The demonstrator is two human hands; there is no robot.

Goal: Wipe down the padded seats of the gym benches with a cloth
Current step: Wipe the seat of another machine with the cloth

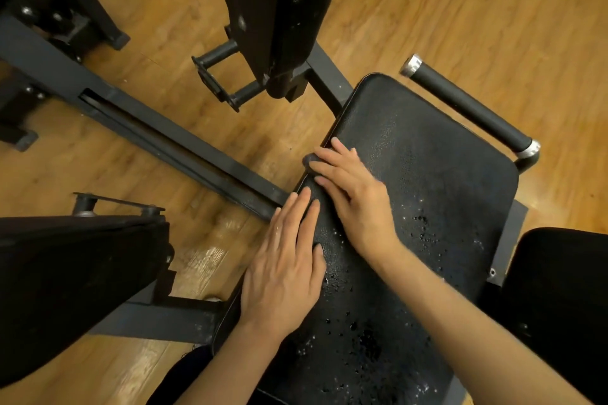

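Black textured padded seat (427,181): droplets across its middle and near end. Dark cloth (311,159), barely visible, at seat's left edge under right hand (355,197), grip flat, fingers apart. Left hand (283,260) flat beside. Advised: firm overlapping strokes toward droplets.

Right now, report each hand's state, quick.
Left hand: open, flat on the padded seat, holding nothing.
Right hand: open, fingers flat on the seat's left edge.

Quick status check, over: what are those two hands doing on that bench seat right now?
Left hand flat on seat's left edge. Right hand flat beside it, fingers straight. Padded seat beaded with droplets. No cloth visible.
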